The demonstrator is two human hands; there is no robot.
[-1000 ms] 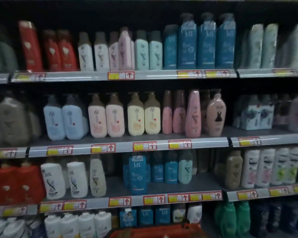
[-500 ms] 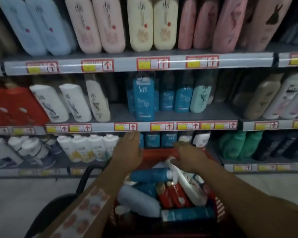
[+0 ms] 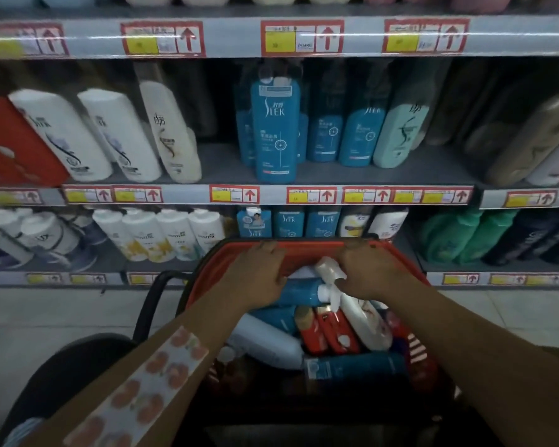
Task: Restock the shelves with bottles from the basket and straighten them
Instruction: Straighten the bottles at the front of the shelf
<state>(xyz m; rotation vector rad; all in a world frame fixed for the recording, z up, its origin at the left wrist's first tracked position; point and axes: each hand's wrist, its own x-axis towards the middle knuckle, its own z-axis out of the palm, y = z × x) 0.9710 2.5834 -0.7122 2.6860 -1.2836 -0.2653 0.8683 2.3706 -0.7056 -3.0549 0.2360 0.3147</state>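
- Your left hand (image 3: 257, 272): in the far end of the red basket (image 3: 204, 279), palm down, fingers close together and bent over a blue bottle (image 3: 299, 293) lying on its side; whether they actually close around it you cannot tell from here.
- Your right hand (image 3: 373, 272): also at the far end of the basket, fingers curled down around the neck of a white bottle (image 3: 365, 321), just below its white cap (image 3: 328, 267).
- Basket contents: bottles heaped on their sides. The white bottle slants across the top; red bottles (image 3: 331, 333) lie beside it; a pale blue-grey bottle (image 3: 265, 341) lies to their left; a dark teal bottle (image 3: 355, 366) lies crosswise at the near end.
- Basket position: directly in front of you, its far rim near the lowest shelf; a black handle (image 3: 152, 304) arcs up at its left side.
- Middle shelf (image 3: 336, 195): white bottles (image 3: 88, 137) at left, a cream bottle (image 3: 170, 130) next to them, a tall blue bottle (image 3: 275, 130) forward at the edge, smaller blue ones behind it, a mint-green bottle (image 3: 400, 133) to their right.
- Lower shelf: white bottles with yellow labels (image 3: 162, 235) at left, green bottles (image 3: 462, 237) at right.
- Shelf edges: red-framed price tags (image 3: 300, 37) with yellow patches and arrows.
- Your left forearm: a strip with a peach print (image 3: 149, 382).
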